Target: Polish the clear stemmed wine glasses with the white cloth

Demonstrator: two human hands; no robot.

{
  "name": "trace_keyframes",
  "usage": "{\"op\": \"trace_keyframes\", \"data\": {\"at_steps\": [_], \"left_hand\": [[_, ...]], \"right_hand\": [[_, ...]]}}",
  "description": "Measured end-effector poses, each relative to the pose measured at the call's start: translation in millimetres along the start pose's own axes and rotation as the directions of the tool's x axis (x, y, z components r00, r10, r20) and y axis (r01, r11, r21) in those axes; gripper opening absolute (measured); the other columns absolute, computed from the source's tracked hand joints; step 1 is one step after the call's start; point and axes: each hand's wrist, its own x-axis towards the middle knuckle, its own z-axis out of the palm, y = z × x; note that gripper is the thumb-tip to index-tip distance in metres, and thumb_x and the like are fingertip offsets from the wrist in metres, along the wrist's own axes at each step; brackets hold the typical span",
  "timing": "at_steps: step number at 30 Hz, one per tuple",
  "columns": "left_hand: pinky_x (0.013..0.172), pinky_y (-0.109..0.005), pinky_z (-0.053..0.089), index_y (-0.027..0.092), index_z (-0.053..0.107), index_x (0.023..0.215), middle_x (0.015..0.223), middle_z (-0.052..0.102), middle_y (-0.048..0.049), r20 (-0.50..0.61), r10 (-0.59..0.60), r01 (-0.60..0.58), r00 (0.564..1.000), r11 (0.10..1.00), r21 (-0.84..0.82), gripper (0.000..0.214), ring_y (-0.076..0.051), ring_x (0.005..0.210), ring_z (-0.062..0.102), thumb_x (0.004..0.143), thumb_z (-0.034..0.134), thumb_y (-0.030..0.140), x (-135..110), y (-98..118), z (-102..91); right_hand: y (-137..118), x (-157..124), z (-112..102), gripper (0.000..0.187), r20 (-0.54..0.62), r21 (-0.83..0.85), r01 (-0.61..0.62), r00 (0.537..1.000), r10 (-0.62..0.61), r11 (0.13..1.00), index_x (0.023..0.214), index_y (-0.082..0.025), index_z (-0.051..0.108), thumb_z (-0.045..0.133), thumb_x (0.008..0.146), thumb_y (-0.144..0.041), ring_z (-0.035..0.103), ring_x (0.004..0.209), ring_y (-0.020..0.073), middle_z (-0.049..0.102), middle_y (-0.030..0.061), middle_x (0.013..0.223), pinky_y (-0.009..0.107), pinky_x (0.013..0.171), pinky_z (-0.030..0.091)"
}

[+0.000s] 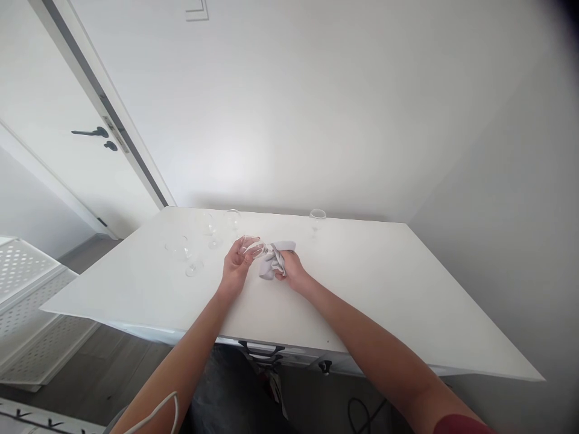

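Observation:
My left hand [237, 265] is closed round a clear stemmed glass [251, 246], held on its side just above the white table [389, 289]. My right hand [292, 270] grips a crumpled grey cloth [273, 259] that touches the end of that glass. Both hands hover over the middle of the table, close together.
Three more clear stemmed glasses stand on the table: one [187, 256] to the left of my hands, two [212, 229] behind it, and a lone glass [317, 218] near the far edge. A white perforated rack [27, 289] stands on the floor at left, beside a door [54, 120].

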Motion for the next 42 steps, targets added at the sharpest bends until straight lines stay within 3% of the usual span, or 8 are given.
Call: {"op": "trace_keyframes", "data": {"at_steps": [6, 10, 18, 24, 29, 33, 37, 42], "left_hand": [[0.113, -0.056, 0.046, 0.029, 0.059, 0.13, 0.142, 0.06, -0.0117, 0.014, 0.044, -0.044, 0.999, 0.999, 0.02, 0.052, -0.031, 0.126, 0.065, 0.084, 0.081, 0.039, -1, 3, 2.6], [0.113, -0.054, 0.046, 0.027, 0.061, 0.127, 0.141, 0.06, -0.0123, 0.024, 0.054, -0.056, 0.998, 0.996, 0.069, 0.052, -0.032, 0.124, 0.065, 0.081, 0.083, 0.038, -3, 9, 6.4], [0.117, -0.054, 0.044, 0.027, 0.059, 0.131, 0.142, 0.056, -0.0115, 0.04, 0.138, -0.143, 0.99, 0.979, 0.144, 0.053, -0.031, 0.129, 0.061, 0.084, 0.081, 0.035, -3, 4, 4.7], [0.115, -0.055, 0.046, 0.028, 0.058, 0.133, 0.144, 0.055, -0.0119, 0.072, 0.14, -0.15, 0.988, 0.974, 0.17, 0.054, -0.032, 0.13, 0.061, 0.084, 0.082, 0.031, -2, 0, 2.1], [0.118, -0.054, 0.043, 0.027, 0.062, 0.129, 0.142, 0.058, -0.0114, 0.01, 0.128, -0.128, 0.992, 0.982, 0.14, 0.049, -0.031, 0.127, 0.064, 0.085, 0.081, 0.033, -1, 5, 2.0], [0.114, -0.054, 0.045, 0.025, 0.063, 0.134, 0.14, 0.061, -0.0139, 0.07, 0.062, -0.065, 0.996, 0.997, 0.044, 0.056, -0.033, 0.13, 0.06, 0.083, 0.081, 0.041, 0, 2, -2.6], [0.108, -0.051, 0.048, 0.025, 0.067, 0.13, 0.138, 0.062, -0.0142, 0.098, 0.011, -0.008, 0.995, 1.0, -0.022, 0.054, -0.033, 0.125, 0.062, 0.082, 0.082, 0.045, 0, 3, -6.4], [0.103, -0.049, 0.049, 0.018, 0.07, 0.127, 0.134, 0.063, -0.0174, 0.158, -0.064, 0.08, 0.985, 0.992, -0.096, 0.057, -0.034, 0.123, 0.061, 0.081, 0.08, 0.051, -2, 10, -2.5]], "right_hand": [[2, 9, -4, 0.024, 0.005, -0.085, 0.144, 0.99, -0.144, 0.986, 0.091, -0.018, 0.066, 0.062, 0.079, -0.039, 0.058, 0.062, 0.0163, 0.067, 0.0043, 0.08, 0.028, 0.051, 0.045], [7, 13, -7, 0.016, -0.134, -0.349, 0.351, 0.899, -0.417, 0.869, 0.088, -0.019, 0.069, 0.061, 0.077, -0.027, 0.062, 0.087, 0.0179, 0.071, 0.0047, 0.095, 0.027, 0.071, 0.05], [0, 11, -8, 0.033, 0.007, -0.217, 0.249, 0.967, -0.253, 0.944, 0.099, -0.017, 0.074, 0.064, 0.069, -0.025, 0.068, 0.093, 0.0213, 0.077, 0.0079, 0.101, 0.032, 0.082, 0.053], [1, 8, -15, 0.026, -0.203, -0.609, 0.272, 0.854, -0.478, 0.745, 0.085, -0.015, 0.074, 0.056, 0.069, -0.023, 0.067, 0.082, 0.0222, 0.076, 0.0058, 0.085, 0.029, 0.068, 0.051], [-15, -1, -18, 0.045, 0.029, -0.497, 0.599, 0.735, -0.678, 0.628, 0.12, -0.018, 0.067, 0.05, 0.079, -0.022, 0.064, 0.1, 0.0204, 0.073, 0.0061, 0.111, 0.03, 0.086, 0.051], [-19, 2, -17, 0.041, 0.436, -0.422, 0.58, 0.804, -0.405, 0.697, 0.119, -0.018, 0.065, 0.061, 0.078, -0.024, 0.061, 0.094, 0.0191, 0.07, 0.0061, 0.109, 0.031, 0.081, 0.048], [-19, 2, -17, 0.021, 0.514, -0.469, 0.496, 0.826, -0.231, 0.731, 0.098, -0.019, 0.065, 0.068, 0.082, -0.032, 0.056, 0.085, 0.0173, 0.065, 0.0042, 0.095, 0.032, 0.077, 0.046], [-27, -15, -17, 0.038, 0.584, -0.358, 0.124, 0.803, 0.118, 0.926, 0.099, -0.02, 0.062, 0.075, 0.082, -0.051, 0.05, 0.064, 0.0133, 0.057, -0.0002, 0.078, 0.03, 0.061, 0.047]]}}
